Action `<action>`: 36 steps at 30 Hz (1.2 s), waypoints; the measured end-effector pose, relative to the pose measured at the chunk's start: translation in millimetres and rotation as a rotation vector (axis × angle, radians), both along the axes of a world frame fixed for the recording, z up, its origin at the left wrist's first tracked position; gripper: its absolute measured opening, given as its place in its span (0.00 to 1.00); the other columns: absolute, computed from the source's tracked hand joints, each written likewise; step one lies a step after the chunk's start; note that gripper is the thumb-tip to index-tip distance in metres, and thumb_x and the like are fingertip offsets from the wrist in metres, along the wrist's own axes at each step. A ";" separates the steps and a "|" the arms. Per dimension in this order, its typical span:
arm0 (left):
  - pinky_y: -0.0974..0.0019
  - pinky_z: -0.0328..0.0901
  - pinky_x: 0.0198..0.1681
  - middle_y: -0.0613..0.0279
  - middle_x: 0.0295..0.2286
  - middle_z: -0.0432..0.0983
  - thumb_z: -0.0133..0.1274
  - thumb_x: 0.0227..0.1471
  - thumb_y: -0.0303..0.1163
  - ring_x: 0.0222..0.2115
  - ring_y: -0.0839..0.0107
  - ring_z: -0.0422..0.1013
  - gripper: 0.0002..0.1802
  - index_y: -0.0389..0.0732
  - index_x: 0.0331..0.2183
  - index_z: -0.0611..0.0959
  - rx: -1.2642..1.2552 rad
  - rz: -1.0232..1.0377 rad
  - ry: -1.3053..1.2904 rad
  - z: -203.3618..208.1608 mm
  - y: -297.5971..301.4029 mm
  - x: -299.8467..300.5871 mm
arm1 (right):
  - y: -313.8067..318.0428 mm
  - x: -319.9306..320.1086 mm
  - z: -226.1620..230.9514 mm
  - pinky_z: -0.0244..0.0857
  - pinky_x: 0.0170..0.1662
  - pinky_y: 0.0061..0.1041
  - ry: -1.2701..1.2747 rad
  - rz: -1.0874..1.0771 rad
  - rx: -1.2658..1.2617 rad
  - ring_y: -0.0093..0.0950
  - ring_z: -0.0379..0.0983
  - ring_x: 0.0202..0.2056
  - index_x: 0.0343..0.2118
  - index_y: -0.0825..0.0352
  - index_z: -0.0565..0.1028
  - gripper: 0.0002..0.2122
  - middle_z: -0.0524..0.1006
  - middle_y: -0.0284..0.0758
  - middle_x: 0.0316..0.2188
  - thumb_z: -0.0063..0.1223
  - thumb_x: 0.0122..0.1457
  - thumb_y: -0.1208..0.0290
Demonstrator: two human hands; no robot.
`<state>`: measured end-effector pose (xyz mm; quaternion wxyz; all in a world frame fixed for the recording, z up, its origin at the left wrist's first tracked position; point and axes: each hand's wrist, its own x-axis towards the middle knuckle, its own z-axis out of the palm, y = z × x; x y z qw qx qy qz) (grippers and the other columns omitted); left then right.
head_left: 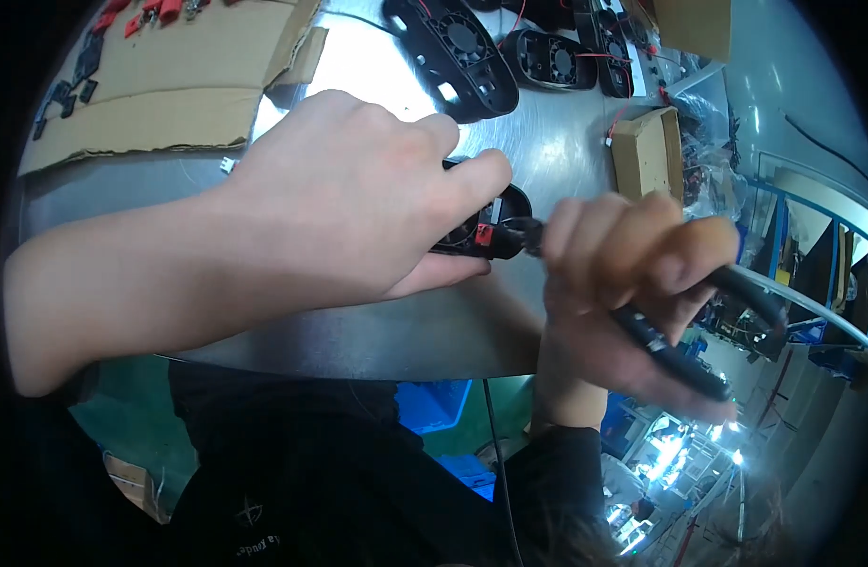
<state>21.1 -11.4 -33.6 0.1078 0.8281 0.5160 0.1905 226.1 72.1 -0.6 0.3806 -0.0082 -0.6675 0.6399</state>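
My left hand point(358, 189) is closed round a black plastic housing point(516, 203), which it holds over the metal table; much of the housing is hidden under the fingers. A small red part point(484, 234) shows on the housing's near side. Black-handled pliers point(675, 354) are gripped in my right hand point(632, 255), slightly blurred. Their dark jaws point(523, 233) reach to the housing right beside the red part. Whether the jaws are gripping it, I cannot tell.
More black housings with fans point(462, 38) and red wires lie at the back of the metal table point(387, 345). A cardboard tray point(160, 118) with red and black parts sits at the far left. An open cardboard box point(646, 156) and clear plastic bags point(708, 142) stand at the right.
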 end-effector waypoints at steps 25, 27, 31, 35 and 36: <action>0.66 0.66 0.26 0.61 0.30 0.72 0.70 0.50 0.53 0.25 0.70 0.74 0.39 0.40 0.57 0.82 0.203 -0.043 0.077 3.7 -10.3 8.8 | -2.9 5.3 -5.0 0.71 0.26 0.31 0.052 0.084 0.062 0.35 0.77 0.23 0.38 0.78 0.79 0.30 0.80 0.43 0.26 0.61 0.65 0.44; 0.66 0.66 0.25 0.62 0.29 0.72 0.67 0.52 0.54 0.25 0.70 0.73 0.38 0.39 0.57 0.82 0.200 -0.054 0.079 4.7 -11.8 9.0 | -5.7 5.4 -4.3 0.70 0.26 0.30 0.036 0.072 0.043 0.33 0.76 0.22 0.38 0.76 0.78 0.31 0.79 0.42 0.26 0.59 0.64 0.42; 0.64 0.66 0.25 0.62 0.29 0.70 0.62 0.55 0.57 0.24 0.69 0.73 0.39 0.39 0.58 0.81 0.176 -0.072 0.085 3.7 -12.2 9.4 | -12.7 6.6 -0.5 0.66 0.24 0.27 -0.040 0.022 -0.027 0.28 0.70 0.20 0.38 0.71 0.76 0.34 0.75 0.37 0.24 0.55 0.61 0.33; 0.62 0.67 0.26 0.61 0.30 0.70 0.64 0.52 0.56 0.25 0.65 0.73 0.41 0.40 0.59 0.79 0.148 -0.074 0.046 3.5 -11.8 9.0 | -17.9 9.2 6.3 0.61 0.22 0.24 -0.112 -0.038 -0.085 0.23 0.65 0.19 0.38 0.66 0.73 0.38 0.71 0.31 0.23 0.50 0.58 0.24; 0.61 0.68 0.27 0.60 0.31 0.71 0.66 0.50 0.54 0.26 0.64 0.74 0.41 0.40 0.60 0.78 0.118 -0.066 0.052 4.1 -12.5 8.0 | -18.2 9.0 8.0 0.60 0.22 0.23 -0.126 -0.051 -0.098 0.22 0.64 0.18 0.38 0.65 0.73 0.39 0.70 0.30 0.22 0.49 0.57 0.22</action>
